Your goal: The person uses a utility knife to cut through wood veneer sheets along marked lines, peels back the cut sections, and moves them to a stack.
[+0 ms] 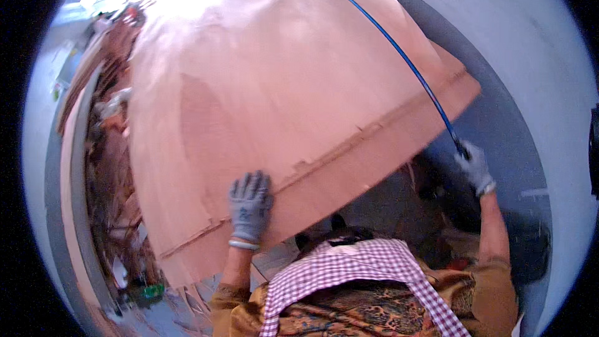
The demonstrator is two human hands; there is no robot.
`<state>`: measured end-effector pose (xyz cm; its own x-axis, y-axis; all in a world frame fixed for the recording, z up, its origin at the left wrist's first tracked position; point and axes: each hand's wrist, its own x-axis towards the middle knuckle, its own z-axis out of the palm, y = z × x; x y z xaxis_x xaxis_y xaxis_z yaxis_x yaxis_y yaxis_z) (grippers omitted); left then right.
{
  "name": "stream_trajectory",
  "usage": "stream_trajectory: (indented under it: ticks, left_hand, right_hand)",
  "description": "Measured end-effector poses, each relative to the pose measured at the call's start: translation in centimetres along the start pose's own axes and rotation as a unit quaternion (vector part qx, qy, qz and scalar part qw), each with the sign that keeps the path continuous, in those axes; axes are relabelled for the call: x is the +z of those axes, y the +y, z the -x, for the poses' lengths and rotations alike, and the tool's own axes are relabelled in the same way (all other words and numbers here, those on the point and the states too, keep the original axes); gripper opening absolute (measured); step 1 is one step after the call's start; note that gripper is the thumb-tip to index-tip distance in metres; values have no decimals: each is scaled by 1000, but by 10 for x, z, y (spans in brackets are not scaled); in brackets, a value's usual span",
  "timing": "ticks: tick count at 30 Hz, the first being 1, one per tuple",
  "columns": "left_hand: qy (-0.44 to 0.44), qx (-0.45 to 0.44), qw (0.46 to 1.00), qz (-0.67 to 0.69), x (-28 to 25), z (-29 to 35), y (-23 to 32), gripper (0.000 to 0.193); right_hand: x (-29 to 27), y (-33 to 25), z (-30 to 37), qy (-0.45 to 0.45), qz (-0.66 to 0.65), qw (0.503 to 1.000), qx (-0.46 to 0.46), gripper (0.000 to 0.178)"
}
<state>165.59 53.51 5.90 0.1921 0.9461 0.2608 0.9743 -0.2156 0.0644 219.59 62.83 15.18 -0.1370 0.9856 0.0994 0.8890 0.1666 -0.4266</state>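
Note:
A broad stack of thin, pinkish-brown wood veneer sheets spreads in front of me. The top sheet ends in a ragged edge, short of the sheet beneath it. My left hand, in a grey work glove, lies flat across that edge with its fingers stretched out. Off the right side of the stack, my right hand, gloved the same way, is closed around the dark handle of a long, thin blue rod. The rod reaches over the veneer toward the far edge, where glare hides its tip.
Broken veneer scraps are heaped along the left, beside a long upright-edged board. A small green item lies near the lower left. Grey floor runs along the right, and dark shapes sit below the stack's near edge.

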Motion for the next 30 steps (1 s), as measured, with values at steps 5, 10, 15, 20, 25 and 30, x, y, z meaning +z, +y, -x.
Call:
stream_trajectory:
  ticks: [5, 10, 15, 20, 25, 30]
  left_hand:
    - [44, -26, 997, 49, -7, -5, 9, 53]
    - [59, -79, 995, 15, -20, 0, 11, 63]
    - [66, -109, 992, -6, -28, 7, -3, 67]
    - [77, -134, 987, 51, -29, 14, -11, 64]
    - [141, -160, 972, 103, -22, 24, -12, 56]
    - [206, -182, 956, 105, -23, 20, -10, 34]
  right_hand:
    - [5, -15, -14, 6, -72, 997, 14, 24]
    - [68, -51, -55, -113, -308, 939, 102, 26]
    - [82, -84, -94, -28, 101, 990, -96, 22]
    - [115, -169, -91, -55, -102, 945, -306, 21]
    - [186, -270, -70, -121, -173, 879, -427, 24]
    - [212, -304, -68, -112, -72, 887, -441, 30]
